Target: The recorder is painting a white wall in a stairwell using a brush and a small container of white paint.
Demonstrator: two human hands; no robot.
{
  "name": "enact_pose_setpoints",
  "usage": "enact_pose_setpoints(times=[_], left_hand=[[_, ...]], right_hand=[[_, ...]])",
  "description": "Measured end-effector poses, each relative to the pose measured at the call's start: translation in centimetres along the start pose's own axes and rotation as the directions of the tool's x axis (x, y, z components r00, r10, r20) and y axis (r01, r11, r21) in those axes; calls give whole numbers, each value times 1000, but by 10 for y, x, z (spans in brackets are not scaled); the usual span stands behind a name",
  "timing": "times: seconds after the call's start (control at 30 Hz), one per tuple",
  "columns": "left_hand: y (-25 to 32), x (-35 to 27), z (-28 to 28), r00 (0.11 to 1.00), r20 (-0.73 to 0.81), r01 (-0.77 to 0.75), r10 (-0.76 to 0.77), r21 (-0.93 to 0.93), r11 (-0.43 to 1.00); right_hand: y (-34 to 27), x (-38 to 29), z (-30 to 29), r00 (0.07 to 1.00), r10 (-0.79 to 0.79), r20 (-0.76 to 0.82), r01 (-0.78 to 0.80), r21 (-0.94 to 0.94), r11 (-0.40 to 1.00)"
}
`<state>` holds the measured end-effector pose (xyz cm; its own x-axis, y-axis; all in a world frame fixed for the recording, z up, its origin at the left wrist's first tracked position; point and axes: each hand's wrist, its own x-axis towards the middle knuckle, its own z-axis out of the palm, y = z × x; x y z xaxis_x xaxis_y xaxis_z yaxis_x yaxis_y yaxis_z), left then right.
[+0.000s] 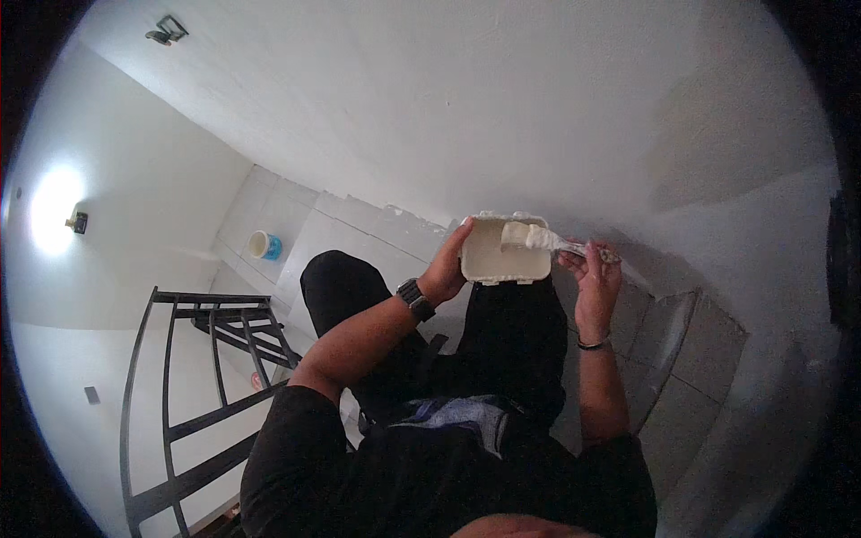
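My left hand (447,265) grips the left rim of a cream rectangular plastic container (488,269), held in front of the wall above my knees. Its inside is coated in a pale paint-like substance. From the right, my right hand (593,279) holds the handle of a paintbrush (541,239). Pale paint covers the bristles, which are over the container; whether they touch its bottom I cannot tell.
Ahead rises a white wall (430,101) with a greyer patch at the right. A paint bucket (271,247), white and blue, stands on the tiled floor at the left. Nearer, also left, is a black metal frame (215,417). A raised tile edge (672,343) runs along the right.
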<state>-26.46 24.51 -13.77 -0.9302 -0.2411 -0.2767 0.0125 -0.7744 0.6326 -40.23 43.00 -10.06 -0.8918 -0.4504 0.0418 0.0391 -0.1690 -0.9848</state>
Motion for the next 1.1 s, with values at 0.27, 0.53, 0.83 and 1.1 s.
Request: enact_pose_setpoints(times=[0.27, 0.53, 0.83, 1.1], left_hand=[[-1, 6, -4, 999, 43, 34, -31, -69, 997], [-13, 12, -9, 999, 43, -3, 7, -70, 998], [-12, 15, -16, 998, 56, 17, -20, 43, 999], [-16, 17, -18, 997, 80, 14, -20, 79, 997]], right_hand=[[20, -26, -10, 933, 355, 54, -327, 536, 778], [35, -75, -17, 883, 470, -24, -309, 723, 618], [40, -84, -33, 959, 214, 186, -123, -407, 905], [30, -76, -3, 950, 279, 136, -291, 72, 954]])
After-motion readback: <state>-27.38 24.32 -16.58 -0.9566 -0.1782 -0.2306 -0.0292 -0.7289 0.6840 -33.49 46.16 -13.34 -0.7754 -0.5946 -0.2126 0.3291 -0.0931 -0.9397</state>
